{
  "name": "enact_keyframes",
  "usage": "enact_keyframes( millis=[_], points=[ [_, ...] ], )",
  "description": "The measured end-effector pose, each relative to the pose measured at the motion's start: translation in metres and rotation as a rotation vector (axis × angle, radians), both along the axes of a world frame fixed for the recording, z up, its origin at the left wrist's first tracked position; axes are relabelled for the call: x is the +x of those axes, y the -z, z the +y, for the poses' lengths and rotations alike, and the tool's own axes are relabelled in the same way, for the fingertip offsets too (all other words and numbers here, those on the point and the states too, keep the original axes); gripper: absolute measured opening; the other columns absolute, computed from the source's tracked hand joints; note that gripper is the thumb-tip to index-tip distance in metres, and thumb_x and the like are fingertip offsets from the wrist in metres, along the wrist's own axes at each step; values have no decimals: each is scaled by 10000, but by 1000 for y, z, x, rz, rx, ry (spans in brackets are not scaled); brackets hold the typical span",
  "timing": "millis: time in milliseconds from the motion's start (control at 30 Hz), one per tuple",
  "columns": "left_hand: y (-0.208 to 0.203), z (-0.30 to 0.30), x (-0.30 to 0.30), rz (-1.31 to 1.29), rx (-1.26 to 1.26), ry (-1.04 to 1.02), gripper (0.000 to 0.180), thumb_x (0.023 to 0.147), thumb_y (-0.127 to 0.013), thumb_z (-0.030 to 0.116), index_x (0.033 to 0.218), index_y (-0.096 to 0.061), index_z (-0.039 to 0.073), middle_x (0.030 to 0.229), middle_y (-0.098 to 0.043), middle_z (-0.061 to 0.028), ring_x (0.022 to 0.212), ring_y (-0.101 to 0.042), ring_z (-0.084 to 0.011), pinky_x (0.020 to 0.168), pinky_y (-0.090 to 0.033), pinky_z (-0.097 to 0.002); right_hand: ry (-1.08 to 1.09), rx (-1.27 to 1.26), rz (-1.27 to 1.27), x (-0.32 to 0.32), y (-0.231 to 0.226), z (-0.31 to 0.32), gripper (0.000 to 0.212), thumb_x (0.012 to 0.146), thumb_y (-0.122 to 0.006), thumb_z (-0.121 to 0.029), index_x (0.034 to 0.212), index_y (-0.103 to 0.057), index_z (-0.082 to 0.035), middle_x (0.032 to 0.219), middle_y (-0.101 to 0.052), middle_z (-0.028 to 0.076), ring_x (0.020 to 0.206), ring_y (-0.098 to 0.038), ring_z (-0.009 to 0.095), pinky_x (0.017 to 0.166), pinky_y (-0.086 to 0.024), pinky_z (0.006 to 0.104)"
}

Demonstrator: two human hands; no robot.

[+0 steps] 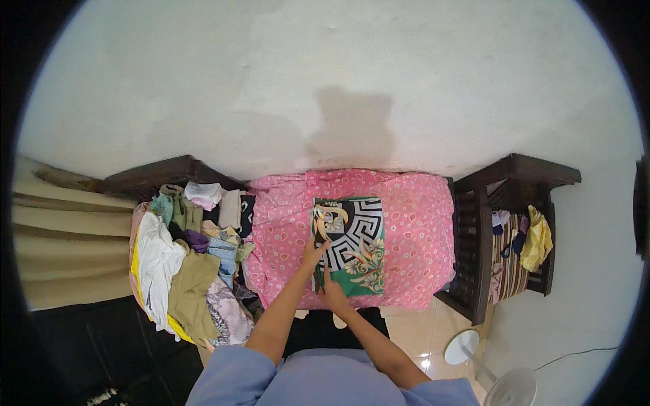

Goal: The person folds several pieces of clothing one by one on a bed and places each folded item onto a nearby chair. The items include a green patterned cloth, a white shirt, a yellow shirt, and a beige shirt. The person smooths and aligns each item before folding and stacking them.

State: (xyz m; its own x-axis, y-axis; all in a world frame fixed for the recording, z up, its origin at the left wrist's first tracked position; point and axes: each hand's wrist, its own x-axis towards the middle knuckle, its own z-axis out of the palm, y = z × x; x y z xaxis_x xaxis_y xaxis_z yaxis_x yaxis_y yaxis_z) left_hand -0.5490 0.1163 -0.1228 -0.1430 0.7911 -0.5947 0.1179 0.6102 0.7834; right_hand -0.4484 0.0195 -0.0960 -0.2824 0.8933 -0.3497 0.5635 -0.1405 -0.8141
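Observation:
A folded cloth [362, 250] lies flat in front of me, printed with a black-and-white key pattern, green areas and cream flowers. At its left edge rests my left hand [314, 253], fingers stretched out and thumb apart. My right hand [332, 296] is a little nearer to me, on the lower left part of the cloth, its index finger extended forward. Both hands touch the cloth without visibly gripping it. Beneath the cloth is a pink patterned sheet [420, 257] spread over a bed or bench.
A heap of clothes [196, 284] is piled at the left, beside a beige curtain [68, 250]. At the right stands a dark wooden slatted frame [470, 237], with a yellow cloth [537, 240] hung beyond it. A white fan [512, 389] is at the lower right.

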Motion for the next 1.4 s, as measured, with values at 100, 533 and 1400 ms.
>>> enact_keyframes(
  millis=[100, 533, 1400],
  points=[
    [-13, 6, -2, 42, 141, 10, 378, 734, -638, 193, 1058, -540, 25, 936, -601, -68, 822, -550, -151, 729, -415, -275, -21, 11, 40, -4, -16, 4, 699, 724, -533, -71, 1300, -149, 25, 717, -550, 260, 653, -545, 409, 598, -432, 466],
    [22, 48, -28, 204, 357, -14, 141, 765, -586, 112, 740, -501, 2, 583, -458, -20, 547, -386, -102, 498, -333, -305, 74, 592, -566, 84, -13, 113, 502, 826, -457, -249, 1295, -318, -137, 1353, -274, 107, 1205, -300, 334, 965, -239, 509],
    [-36, -63, 5, 765, 489, 702, 625, 786, -553, 214, 1311, -246, 69, 1322, -199, -279, 1199, -249, -420, 962, -261, -451, 747, -19, 32, 93, 45, 1, 689, 701, -649, -218, 1272, -304, -46, 1190, -422, 215, 1113, -403, 335, 915, -332, 388]
  ],
)
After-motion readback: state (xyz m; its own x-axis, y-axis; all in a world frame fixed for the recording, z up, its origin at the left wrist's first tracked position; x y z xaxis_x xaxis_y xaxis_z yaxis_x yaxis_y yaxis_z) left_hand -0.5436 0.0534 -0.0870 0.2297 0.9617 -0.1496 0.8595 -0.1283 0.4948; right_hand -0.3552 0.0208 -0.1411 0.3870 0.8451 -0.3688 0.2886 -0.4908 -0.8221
